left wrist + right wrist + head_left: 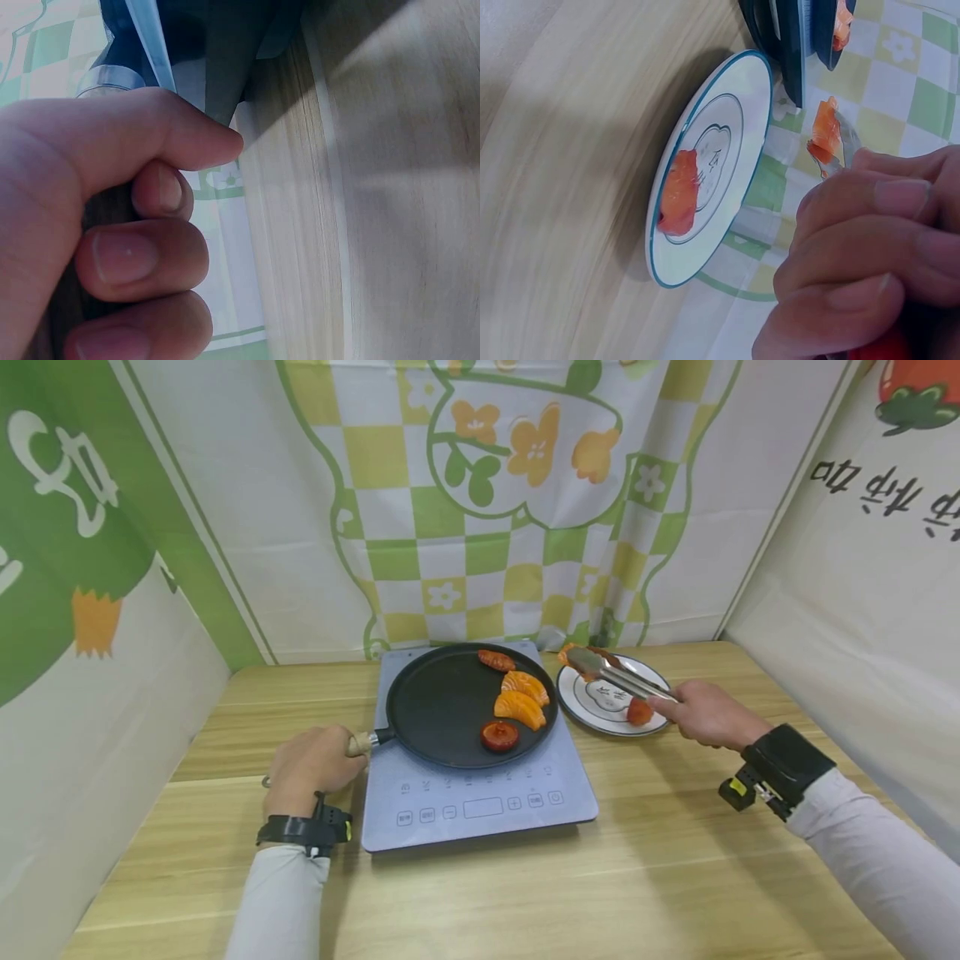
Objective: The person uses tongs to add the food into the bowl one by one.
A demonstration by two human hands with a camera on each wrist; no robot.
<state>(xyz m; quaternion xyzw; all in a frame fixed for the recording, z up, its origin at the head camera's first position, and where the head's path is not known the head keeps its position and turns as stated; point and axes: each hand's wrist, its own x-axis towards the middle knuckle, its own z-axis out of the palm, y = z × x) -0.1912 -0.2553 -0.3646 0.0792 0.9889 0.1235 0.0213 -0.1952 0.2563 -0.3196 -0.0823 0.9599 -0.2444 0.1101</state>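
Note:
My left hand (315,764) grips the wooden handle (360,742) of a flat black frying pan (442,710); its fingers curl round it in the left wrist view. In the pan lie two orange slices with pale lines (520,708), a red scored piece (496,660) and a round red piece (499,736). My right hand (712,714) holds metal tongs (622,677) over a white plate (581,714) with a dark rim. An orange-red piece (826,129) sits between the tongs' tips, raised above the plate. Another orange-red piece (679,193) rests on the plate.
Under the pan is a pale induction cooktop (480,827) with a button panel along its front. Everything stands on a wooden table (645,877). A checked curtain (517,560) hangs behind, and printed cloth walls (840,568) close both sides.

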